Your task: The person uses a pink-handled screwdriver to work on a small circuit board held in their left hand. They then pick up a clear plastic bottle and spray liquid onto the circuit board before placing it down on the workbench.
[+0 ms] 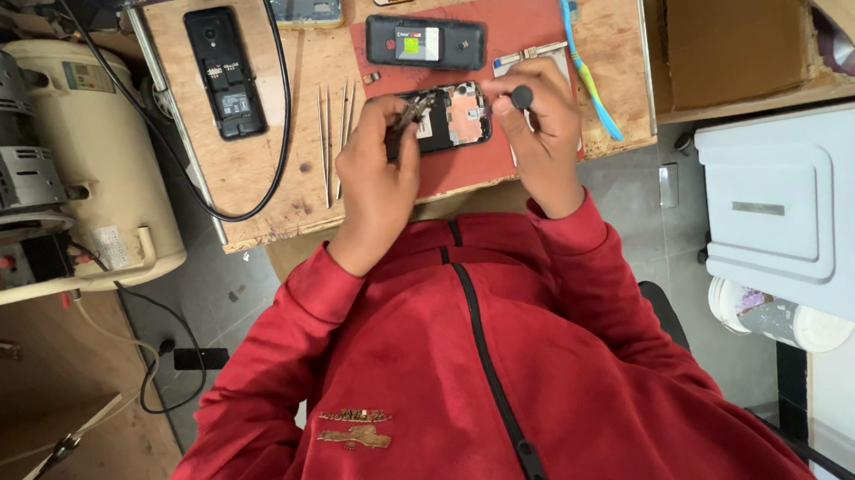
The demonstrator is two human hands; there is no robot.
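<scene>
— Two phones lie apart from the one in hand? Report from the left of the frame.

— Far left, a cream cylinder tank stands beside the wooden bench. On the bench, upper left, one black phone lies back-open, with a black cable looping past it. Right of that, thin metal tweezers lie side by side.

— Your left hand?

— My left hand is closed in a pinch on a small metal tool, its tip on the opened phone. That phone sits at upper centre, on the red mat, between both hands.

— Your right hand?

— My right hand grips the phone's right edge, thumb and fingers pinching a small dark round piece. Above lies the second phone, also back-open. A blue toothbrush lies just beside my right hand, and a white cabinet stands at right.
</scene>
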